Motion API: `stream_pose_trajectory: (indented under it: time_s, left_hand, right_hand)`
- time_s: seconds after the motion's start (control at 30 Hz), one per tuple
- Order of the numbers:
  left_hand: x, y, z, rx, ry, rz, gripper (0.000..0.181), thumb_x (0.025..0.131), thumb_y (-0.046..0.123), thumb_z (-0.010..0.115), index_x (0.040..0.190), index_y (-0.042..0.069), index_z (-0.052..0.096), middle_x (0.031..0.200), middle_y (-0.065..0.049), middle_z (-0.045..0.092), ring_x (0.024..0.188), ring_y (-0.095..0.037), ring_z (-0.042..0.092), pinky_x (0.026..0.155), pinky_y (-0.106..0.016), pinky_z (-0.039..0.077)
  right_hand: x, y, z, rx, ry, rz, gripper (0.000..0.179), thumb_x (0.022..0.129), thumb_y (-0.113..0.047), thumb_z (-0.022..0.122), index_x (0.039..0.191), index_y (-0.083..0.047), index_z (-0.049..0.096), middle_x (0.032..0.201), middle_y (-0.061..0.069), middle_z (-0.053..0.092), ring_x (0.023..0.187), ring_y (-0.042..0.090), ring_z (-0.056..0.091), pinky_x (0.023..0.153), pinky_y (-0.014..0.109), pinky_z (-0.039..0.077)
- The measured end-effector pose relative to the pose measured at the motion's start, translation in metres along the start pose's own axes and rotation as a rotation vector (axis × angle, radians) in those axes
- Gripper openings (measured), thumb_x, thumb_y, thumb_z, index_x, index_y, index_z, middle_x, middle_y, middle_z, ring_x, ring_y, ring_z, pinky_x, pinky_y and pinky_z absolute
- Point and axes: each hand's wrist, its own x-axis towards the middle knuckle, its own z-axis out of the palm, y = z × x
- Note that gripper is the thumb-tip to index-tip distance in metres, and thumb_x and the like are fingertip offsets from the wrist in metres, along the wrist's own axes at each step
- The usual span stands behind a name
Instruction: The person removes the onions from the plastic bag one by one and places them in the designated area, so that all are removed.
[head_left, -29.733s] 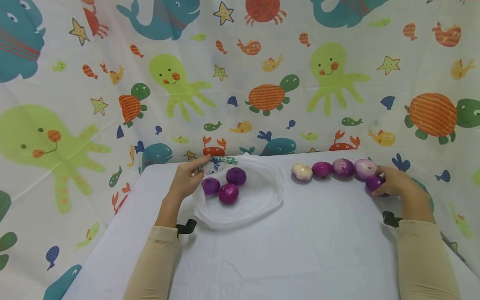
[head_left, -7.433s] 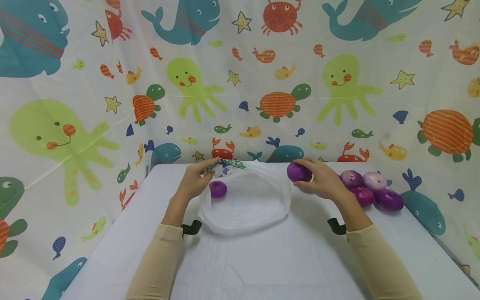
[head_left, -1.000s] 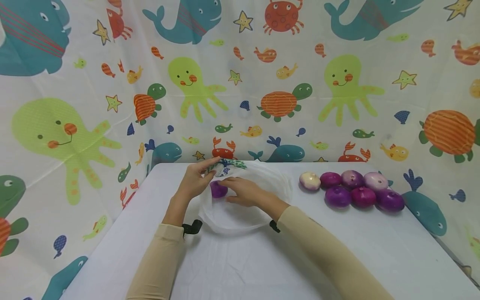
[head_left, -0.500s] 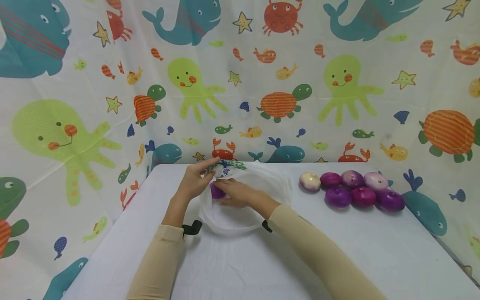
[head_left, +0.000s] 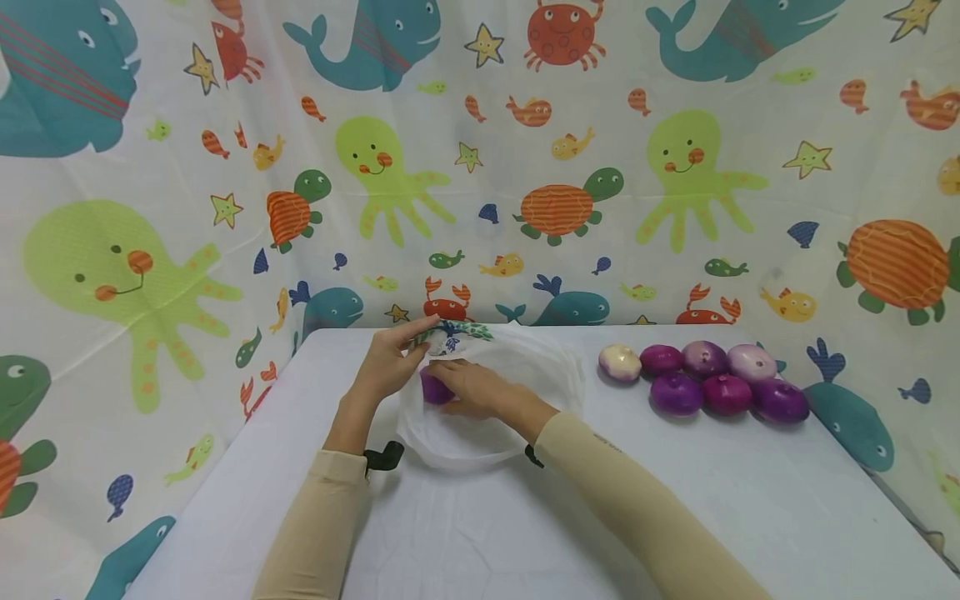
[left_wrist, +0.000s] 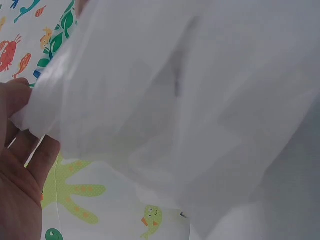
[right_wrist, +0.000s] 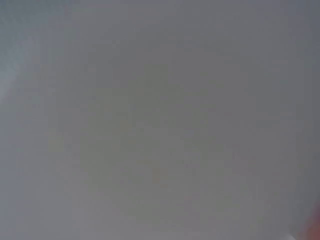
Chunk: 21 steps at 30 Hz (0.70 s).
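Observation:
A white plastic bag (head_left: 480, 446) with a green and blue print lies with its mouth towards me on the table. My left hand (head_left: 386, 362) pinches the upper left of its rim; in the left wrist view, thumb and fingers (left_wrist: 45, 155) hold the thin film. Inside the mouth, my right hand (head_left: 476, 387) grips a purple red onion (head_left: 435, 387), its fingers over the top and right side. The bag's film fills the right wrist view, so the grip is hidden there.
At the table's right, several onions stand close together in two rows: a pale one (head_left: 619, 363) at the back left, purple ones (head_left: 677, 394) in front. Behind the white table (head_left: 480, 533) hangs a curtain (head_left: 480, 167) printed with sea animals.
Since about 30 seconds ago, two onions have left the bag and joined the right-hand group. Within the last second, my right hand has moved left onto the remaining onion. The left hand stays put.

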Motion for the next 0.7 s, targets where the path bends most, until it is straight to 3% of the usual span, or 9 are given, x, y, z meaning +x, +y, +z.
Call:
stream_pose_trajectory:
  time_s: [0.27,0.47,0.7]
  left_hand:
    - [0.0,0.0,-0.001,-0.004,0.001,-0.002,0.05,0.097,-0.001,0.067,0.142,0.019,0.066,0.144,-0.003,0.066,0.133,-0.028,0.063,0.1,-0.053,0.055]
    - [0.001,0.001,-0.001,-0.015,0.0,0.003,0.05,0.096,-0.002,0.066,0.142,0.019,0.066,0.143,-0.003,0.067,0.132,-0.027,0.064,0.1,-0.052,0.056]
    - [0.0,0.001,-0.001,-0.01,-0.013,0.003,0.05,0.097,-0.002,0.065,0.142,0.019,0.066,0.143,-0.002,0.066,0.131,-0.027,0.064,0.099,-0.05,0.057]
  right_hand:
    - [-0.002,-0.002,0.002,0.003,-0.03,0.02,0.065,0.096,-0.031,0.074,0.155,-0.027,0.048,0.151,0.008,0.05,0.13,0.027,0.057,0.111,0.036,0.049]
    - [-0.006,-0.001,0.003,0.04,-0.056,0.031,0.065,0.096,-0.03,0.075,0.154,-0.027,0.048,0.153,0.009,0.053,0.134,0.026,0.056,0.113,0.039,0.048]
    - [-0.015,-0.002,-0.001,0.052,-0.042,0.01,0.064,0.093,-0.032,0.078,0.151,-0.026,0.053,0.144,0.006,0.06,0.128,0.023,0.059,0.109,0.038,0.051]
